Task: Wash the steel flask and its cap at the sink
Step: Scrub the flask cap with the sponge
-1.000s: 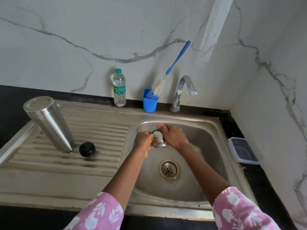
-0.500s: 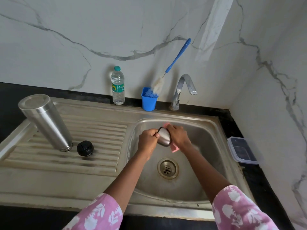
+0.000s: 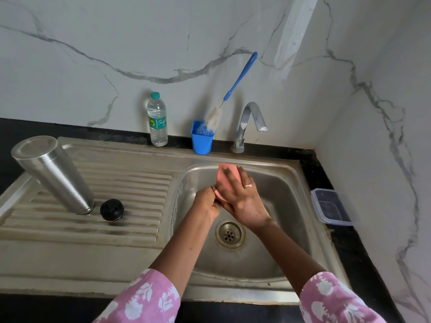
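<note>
Over the brushed steel sink (image 3: 291, 183) basin, the right hand (image 3: 242, 199) is pressing a soft pink sponge (image 3: 225, 180), fingers spread flat across it. The left hand (image 3: 206, 201) is curling closed beneath; what it grips is hidden. The smooth steel flask (image 3: 53, 173) is standing inverted on the ribbed drainboard's left end, its round black cap (image 3: 112, 209) just beside it.

A black countertop (image 3: 310, 157) carries a stainless steel sink unit (image 3: 130, 259) with a ribbed drainboard on the left and a basin on the right. On the drainboard a steel flask (image 3: 53, 174) stands upside down on its mouth, with a black cap (image 3: 112, 209) just beside it. Along the back edge stand a plastic water bottle (image 3: 157, 121), a blue cup (image 3: 202, 141) holding a bottle brush (image 3: 235, 87), and the tap (image 3: 247, 125); a clear lidded container (image 3: 331, 207) lies on the counter right of the basin.
</note>
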